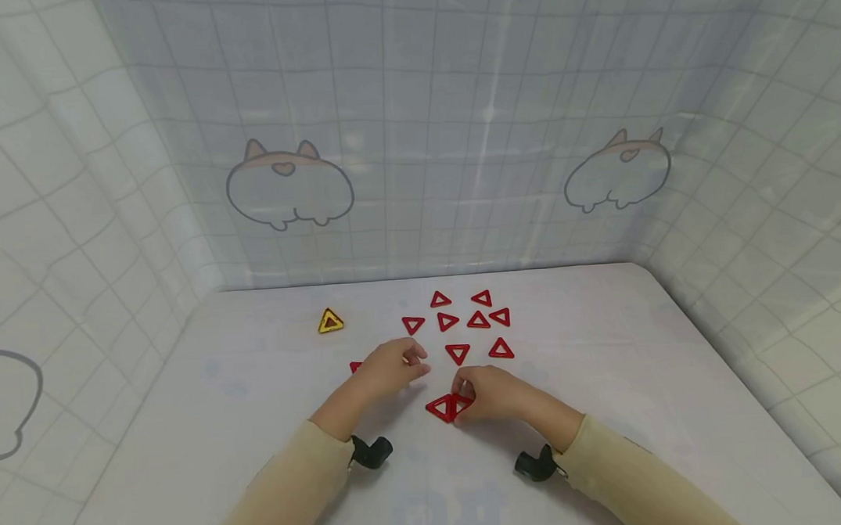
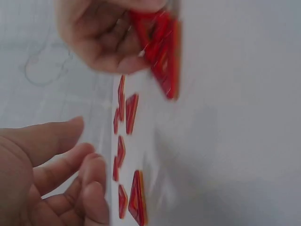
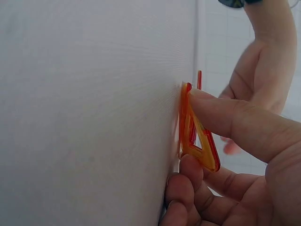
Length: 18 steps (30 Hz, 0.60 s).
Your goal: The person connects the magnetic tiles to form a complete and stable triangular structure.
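Observation:
My right hand pinches a red triangular tile with an open middle between thumb and fingers. In the right wrist view this tile stands tilted up from the white surface, its edge showing orange. Against its left side in the head view lies a second red triangular tile; the two sit edge to edge. To the left, my left hand hovers with its fingers loosely bent and nothing in them. Another red triangular tile is partly hidden behind that hand.
Several loose red triangular tiles, such as one nearby and one to its right, lie beyond the hands. A yellow triangle with a red middle lies at the back left. A grid-patterned cloth hangs behind the white table.

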Each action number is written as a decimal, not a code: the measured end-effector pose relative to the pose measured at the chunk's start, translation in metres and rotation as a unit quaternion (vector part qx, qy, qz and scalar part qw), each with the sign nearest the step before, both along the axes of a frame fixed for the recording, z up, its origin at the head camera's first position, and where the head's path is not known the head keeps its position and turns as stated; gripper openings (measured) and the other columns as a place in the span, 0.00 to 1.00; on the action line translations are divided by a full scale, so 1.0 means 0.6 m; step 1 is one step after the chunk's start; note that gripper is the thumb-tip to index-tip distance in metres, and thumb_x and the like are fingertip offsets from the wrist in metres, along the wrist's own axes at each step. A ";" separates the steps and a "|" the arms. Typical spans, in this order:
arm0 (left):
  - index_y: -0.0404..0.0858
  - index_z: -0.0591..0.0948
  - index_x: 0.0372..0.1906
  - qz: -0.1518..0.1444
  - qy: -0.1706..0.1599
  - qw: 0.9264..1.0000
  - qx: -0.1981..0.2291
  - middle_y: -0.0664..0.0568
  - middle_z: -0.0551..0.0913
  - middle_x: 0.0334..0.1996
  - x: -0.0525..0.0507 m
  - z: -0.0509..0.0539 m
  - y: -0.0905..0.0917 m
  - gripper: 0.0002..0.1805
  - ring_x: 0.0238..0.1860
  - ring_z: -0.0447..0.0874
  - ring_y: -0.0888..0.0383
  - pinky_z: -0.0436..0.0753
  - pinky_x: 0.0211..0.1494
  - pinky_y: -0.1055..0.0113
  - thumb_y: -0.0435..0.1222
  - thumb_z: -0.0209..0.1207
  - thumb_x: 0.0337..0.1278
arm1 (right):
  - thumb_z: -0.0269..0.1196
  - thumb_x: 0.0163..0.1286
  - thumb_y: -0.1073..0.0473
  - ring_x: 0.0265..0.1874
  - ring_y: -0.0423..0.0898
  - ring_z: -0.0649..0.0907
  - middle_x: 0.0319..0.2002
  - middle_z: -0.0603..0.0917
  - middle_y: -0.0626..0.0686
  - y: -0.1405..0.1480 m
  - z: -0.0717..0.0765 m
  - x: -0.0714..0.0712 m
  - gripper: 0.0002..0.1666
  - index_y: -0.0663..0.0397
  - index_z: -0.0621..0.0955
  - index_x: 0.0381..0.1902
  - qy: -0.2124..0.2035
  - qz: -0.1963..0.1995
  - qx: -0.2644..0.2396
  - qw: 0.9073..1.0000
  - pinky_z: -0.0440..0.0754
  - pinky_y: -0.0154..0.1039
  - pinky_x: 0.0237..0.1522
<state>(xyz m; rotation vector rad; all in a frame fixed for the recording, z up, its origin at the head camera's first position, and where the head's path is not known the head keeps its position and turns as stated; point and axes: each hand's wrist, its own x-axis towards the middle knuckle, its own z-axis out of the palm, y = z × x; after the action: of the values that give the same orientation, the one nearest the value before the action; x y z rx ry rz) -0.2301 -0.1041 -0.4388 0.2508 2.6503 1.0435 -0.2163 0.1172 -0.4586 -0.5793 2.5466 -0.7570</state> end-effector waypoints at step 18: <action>0.43 0.78 0.62 0.179 -0.002 0.981 0.073 0.44 0.77 0.62 -0.119 -0.049 -0.005 0.26 0.63 0.73 0.45 0.77 0.62 0.50 0.40 0.70 0.58 | 0.79 0.52 0.50 0.34 0.44 0.78 0.33 0.79 0.44 -0.001 0.005 0.001 0.22 0.43 0.80 0.41 -0.006 -0.006 -0.003 1.000 0.80 0.40 0.35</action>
<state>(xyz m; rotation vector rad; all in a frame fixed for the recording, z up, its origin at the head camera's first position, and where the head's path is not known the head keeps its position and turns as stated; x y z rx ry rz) -0.3014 -0.1069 -0.4682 -0.2088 2.6778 1.3469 -0.2158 0.1166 -0.4558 -0.5604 2.5388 -0.7708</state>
